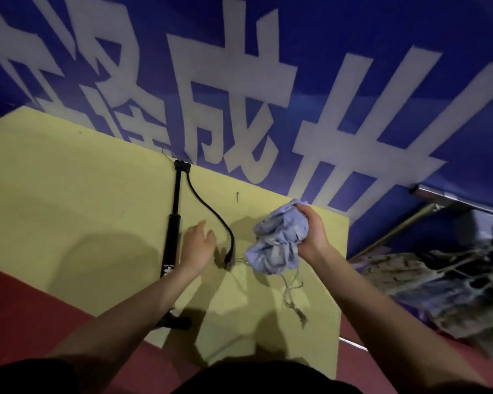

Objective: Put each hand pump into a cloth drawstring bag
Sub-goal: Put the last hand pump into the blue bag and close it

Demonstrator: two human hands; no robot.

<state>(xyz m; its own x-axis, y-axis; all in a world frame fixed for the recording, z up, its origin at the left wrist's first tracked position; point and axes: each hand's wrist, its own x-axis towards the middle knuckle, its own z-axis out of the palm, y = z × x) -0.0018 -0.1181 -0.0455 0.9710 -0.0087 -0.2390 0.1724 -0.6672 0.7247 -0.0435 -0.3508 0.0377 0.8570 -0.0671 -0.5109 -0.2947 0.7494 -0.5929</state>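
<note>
A long black hand pump (173,223) lies on the yellow table (69,194), running from the far edge towards me, its lower end hidden under my left forearm. Its black hose (208,207) curves out to the right and ends near the bag. My left hand (197,245) hovers open, fingers relaxed, between the pump body and the hose end. My right hand (313,231) grips a crumpled pale blue cloth drawstring bag (276,245) held just above the table, and the bag's strings (292,294) trail down onto the tabletop.
A blue banner with large white characters (268,95) rises right behind the table. A small nail or screw (237,196) lies on the table past the hose. A heap of dark crumpled material (453,282) sits on the floor at the right. Red floor (26,308) shows at the lower left.
</note>
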